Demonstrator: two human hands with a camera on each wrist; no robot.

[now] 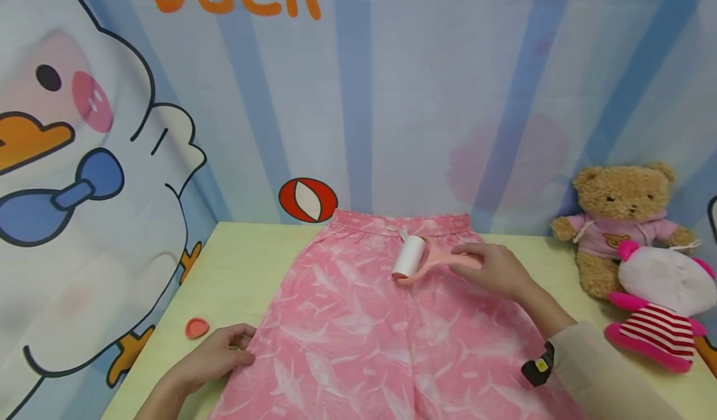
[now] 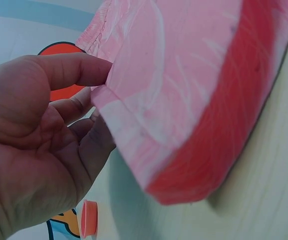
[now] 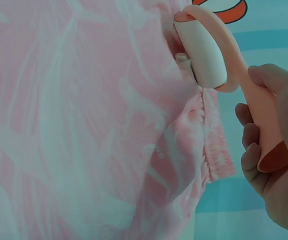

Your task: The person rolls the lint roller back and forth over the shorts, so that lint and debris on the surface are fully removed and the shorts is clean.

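Observation:
A pair of pink pants (image 1: 347,320) with a pale print lies spread out, waistband toward the back wall. My left hand (image 1: 215,358) is at their left side edge; in the left wrist view its thumb and fingers pinch the fabric (image 2: 148,95), which stands raised there. My right hand (image 1: 495,270) grips the peach handle of a lint roller (image 3: 258,115). The roller's white cylinder (image 1: 409,257) sits at the upper middle of the pants, just below the waistband, beside the drawstring (image 1: 399,231).
A small coral round cap (image 1: 196,328) lies on the pale yellow table (image 1: 252,252) left of the pants. At the right sit a teddy bear (image 1: 624,205) in a pink hoodie and a plush doll (image 1: 663,283) with a striped body. A printed cloth wall (image 1: 420,96) stands behind.

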